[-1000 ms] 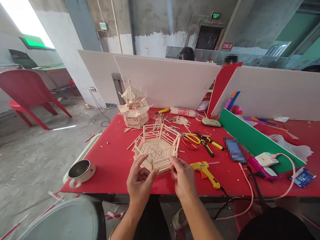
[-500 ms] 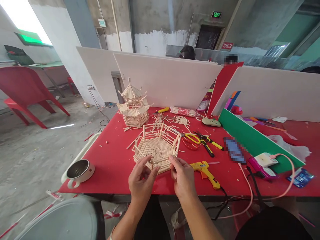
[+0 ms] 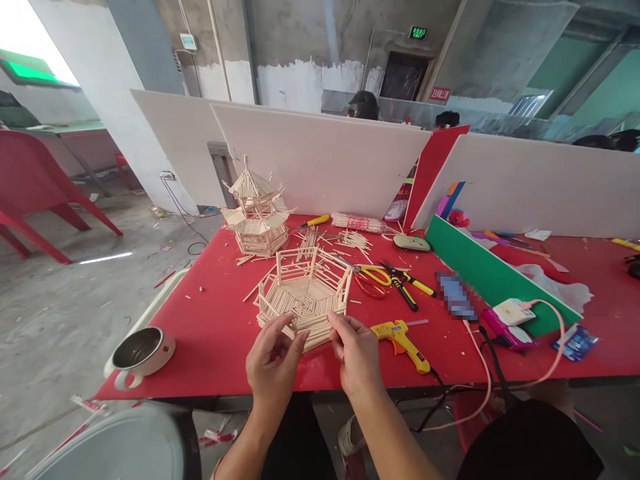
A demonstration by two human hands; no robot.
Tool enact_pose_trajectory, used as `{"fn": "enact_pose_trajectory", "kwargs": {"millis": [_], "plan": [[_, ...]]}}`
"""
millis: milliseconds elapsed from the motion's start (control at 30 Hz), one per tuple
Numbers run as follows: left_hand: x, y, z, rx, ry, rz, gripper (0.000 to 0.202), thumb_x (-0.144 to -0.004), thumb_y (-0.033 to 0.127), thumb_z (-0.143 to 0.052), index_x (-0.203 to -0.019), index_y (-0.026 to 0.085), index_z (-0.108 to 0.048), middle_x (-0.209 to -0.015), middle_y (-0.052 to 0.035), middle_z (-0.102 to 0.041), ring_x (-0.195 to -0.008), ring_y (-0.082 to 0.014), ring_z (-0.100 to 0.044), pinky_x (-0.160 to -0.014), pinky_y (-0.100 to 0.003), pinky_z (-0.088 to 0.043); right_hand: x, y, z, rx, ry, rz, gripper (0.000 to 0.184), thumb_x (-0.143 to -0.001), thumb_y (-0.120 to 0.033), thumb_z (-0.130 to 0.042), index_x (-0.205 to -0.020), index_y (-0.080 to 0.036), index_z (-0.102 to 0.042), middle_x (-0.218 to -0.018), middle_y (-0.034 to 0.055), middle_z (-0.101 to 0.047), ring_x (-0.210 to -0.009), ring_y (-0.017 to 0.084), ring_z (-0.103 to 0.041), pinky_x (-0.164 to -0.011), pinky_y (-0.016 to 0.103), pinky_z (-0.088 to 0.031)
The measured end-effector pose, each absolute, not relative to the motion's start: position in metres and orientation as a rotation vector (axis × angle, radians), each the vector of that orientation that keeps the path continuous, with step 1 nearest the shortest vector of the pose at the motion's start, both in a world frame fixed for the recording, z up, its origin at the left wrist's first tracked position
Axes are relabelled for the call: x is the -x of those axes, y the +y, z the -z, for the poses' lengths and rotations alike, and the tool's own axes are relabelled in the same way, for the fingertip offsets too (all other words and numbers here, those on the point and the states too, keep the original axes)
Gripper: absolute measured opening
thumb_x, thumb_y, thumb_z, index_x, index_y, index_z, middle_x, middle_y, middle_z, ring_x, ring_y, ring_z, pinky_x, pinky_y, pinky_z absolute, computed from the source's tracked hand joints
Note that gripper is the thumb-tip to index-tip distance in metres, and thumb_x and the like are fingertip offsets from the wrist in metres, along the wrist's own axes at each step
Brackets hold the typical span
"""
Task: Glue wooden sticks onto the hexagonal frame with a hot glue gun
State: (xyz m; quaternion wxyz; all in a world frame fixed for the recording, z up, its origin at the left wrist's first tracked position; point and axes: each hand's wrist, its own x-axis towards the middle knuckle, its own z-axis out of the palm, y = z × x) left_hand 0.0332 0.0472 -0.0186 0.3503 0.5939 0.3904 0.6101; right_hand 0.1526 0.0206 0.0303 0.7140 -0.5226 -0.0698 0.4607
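Two bare hands at the near side of a many-sided stick frame point(image 3: 303, 300), which sits on the red worktop point(image 3: 210, 347) right in front of the person. Left hand point(image 3: 273, 357) has a loose grip, thumb and forefinger a bit apart around the near corner; can't tell if they're touching it. Right hand point(image 3: 357, 353) has fingertips pinched on a thin stick point(image 3: 315, 323) along that near side. Yellow glue gun point(image 3: 407, 348) just right of it, stick pagoda point(image 3: 257, 220) behind, off to the left.

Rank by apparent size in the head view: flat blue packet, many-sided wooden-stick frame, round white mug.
1. Many-sided wooden-stick frame
2. Round white mug
3. Flat blue packet
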Motion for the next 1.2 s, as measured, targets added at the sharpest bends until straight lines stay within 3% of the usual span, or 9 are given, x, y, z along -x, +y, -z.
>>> {"fn": "enact_pose_trajectory", "kwargs": {"millis": [1200], "plan": [[-0.0331,0.0463,0.0143,-1.554,1.076,-1.592,0.030,-0.078,0.025,-0.076,-0.107,0.021,-0.072,-0.095,-0.0051,-0.070,-0.052,-0.0065,-0.051,-0.050,-0.022,-0.047,-0.1502,0.0194,-0.0276,1.168,-0.191,-1.015,0.041,-0.049,-0.046,-0.086,-0.055,-0.016,-0.058,-0.046,-0.0059,-0.048,-0.039,0.002,-0.027,-0.038,0.020,-0.015]]}}
